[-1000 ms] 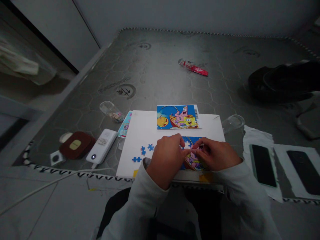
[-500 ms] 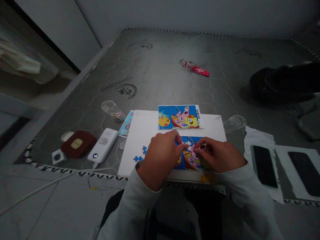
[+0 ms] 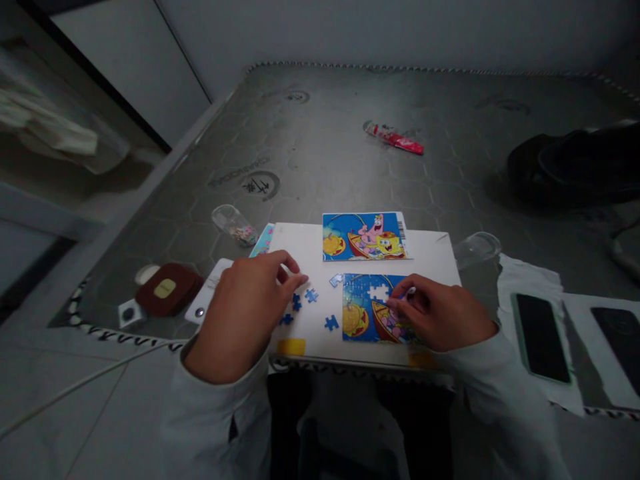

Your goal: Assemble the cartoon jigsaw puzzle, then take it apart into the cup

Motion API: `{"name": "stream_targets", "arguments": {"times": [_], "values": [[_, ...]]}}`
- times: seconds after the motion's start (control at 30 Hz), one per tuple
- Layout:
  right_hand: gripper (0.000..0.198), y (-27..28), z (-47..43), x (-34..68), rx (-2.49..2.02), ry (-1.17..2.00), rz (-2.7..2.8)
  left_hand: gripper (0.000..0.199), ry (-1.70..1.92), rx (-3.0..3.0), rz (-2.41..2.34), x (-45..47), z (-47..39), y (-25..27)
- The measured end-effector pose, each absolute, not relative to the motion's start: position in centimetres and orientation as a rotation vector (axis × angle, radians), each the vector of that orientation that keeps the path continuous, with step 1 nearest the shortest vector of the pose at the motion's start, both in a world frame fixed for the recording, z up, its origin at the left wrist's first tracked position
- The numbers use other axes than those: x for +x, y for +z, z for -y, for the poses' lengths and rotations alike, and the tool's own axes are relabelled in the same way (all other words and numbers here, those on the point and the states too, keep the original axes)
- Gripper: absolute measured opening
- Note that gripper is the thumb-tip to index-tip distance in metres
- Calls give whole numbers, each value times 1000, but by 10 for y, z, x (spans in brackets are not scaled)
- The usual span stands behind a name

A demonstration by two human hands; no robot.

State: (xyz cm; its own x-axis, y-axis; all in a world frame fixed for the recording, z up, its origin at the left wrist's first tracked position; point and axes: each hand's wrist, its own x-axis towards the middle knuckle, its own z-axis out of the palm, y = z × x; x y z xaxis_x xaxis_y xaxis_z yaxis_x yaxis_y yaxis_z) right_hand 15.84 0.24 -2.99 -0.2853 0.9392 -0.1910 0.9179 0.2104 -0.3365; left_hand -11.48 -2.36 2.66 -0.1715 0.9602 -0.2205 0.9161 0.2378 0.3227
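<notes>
My left hand point(image 3: 240, 307) hovers at the left of a white board point(image 3: 310, 340), its thumb and forefinger slightly apart and nothing visible between them. Loose blue puzzle pieces point(image 3: 311, 295) lie just beyond the fingertips. On the board's right half is a mostly assembled cartoon jigsaw puzzle point(image 3: 355, 320), with a white gap near its middle. My right hand point(image 3: 440, 310) rests over its right side, fingers pinched beside that gap; whatever they hold is hidden. Above the puzzle lies a picture card point(image 3: 365, 237) with a matching cartoon scene.
Left of the board are a clear tube with small bits inside point(image 3: 235, 227), a brown case point(image 3: 167, 290) and a white power bank point(image 3: 207, 293). A clear tube point(image 3: 477, 250) and a phone point(image 3: 543, 340) lie to the right. A red wrapper point(image 3: 395, 138) is farther back.
My left hand has moved off the puzzle to the left, toward the loose pieces, uncovering the puzzle's left part. My right hand stays over the puzzle. The view has shifted slightly.
</notes>
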Motion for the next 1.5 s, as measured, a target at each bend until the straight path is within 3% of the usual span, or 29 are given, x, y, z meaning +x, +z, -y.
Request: {"name": "stream_targets", "arguments": {"times": [0.2, 0.33, 0.77, 1.1, 1.5], "values": [[32, -28, -2, 156, -1832, 607, 2394, 11, -24, 1752, -2034, -116, 23, 20], [30, -28, 1, 153, -1811, 575, 2381, 17, 3, 1737, -2084, -109, 23, 16], [32, -18, 3, 159, -1812, 518, 2291, 2, 12, 1761, -2049, -101, 21, 13], [29, -17, 3, 162, -1842, 511, 2286, 23, 38, 1761, -2006, -95, 20, 16], [25, -18, 3, 158, -1840, 530, 2297, 23, -42, 1818, -2025, -96, 21, 14]]}}
